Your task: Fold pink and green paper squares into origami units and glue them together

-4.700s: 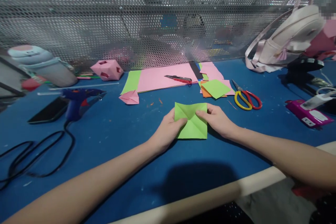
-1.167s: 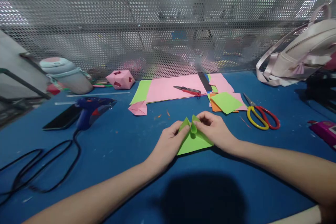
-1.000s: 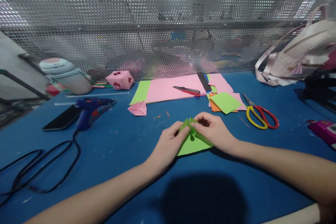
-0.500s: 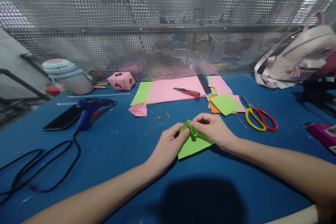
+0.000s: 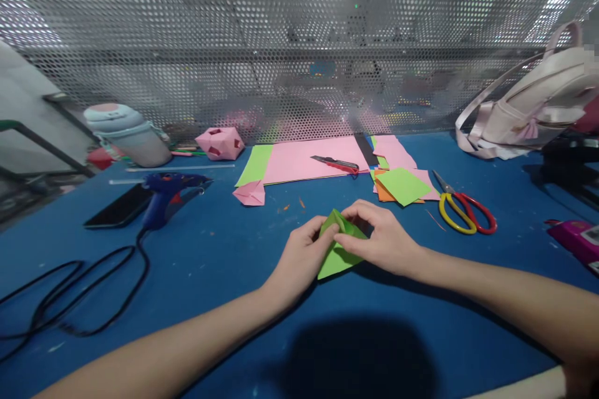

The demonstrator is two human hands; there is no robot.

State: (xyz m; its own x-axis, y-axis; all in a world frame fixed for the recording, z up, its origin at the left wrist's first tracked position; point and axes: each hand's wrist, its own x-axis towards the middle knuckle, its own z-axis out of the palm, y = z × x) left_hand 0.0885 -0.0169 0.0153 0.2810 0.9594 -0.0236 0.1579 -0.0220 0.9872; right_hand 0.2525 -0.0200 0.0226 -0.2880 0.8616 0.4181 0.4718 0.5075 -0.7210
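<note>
A sheet of green paper (image 5: 337, 264), partly folded, is held just above the blue table between both hands. My left hand (image 5: 302, 255) pinches its left side, thumb on top near the fold. My right hand (image 5: 384, 237) grips the right side, thumb pressed toward the middle and fingers behind the upper edge. The paper rises to a pointed peak between the two thumbs. Some of the fold is hidden by my fingers. Beyond my right hand lies a loose green square (image 5: 403, 186) on orange and pink pieces.
Scissors (image 5: 461, 209) lie at right, near a purple object (image 5: 575, 240). A box cutter (image 5: 336, 164) rests on pink sheets (image 5: 290, 162). At left are a blue glue gun (image 5: 161, 199) with its cord, a dark phone (image 5: 116, 207) and a bottle (image 5: 133, 137). Folded pink pieces (image 5: 219, 143) sit behind.
The curled flap of the green paper has been pressed into a pointed fold. My right thumb has moved down and left across it, and my right hand covers more of the right side.
</note>
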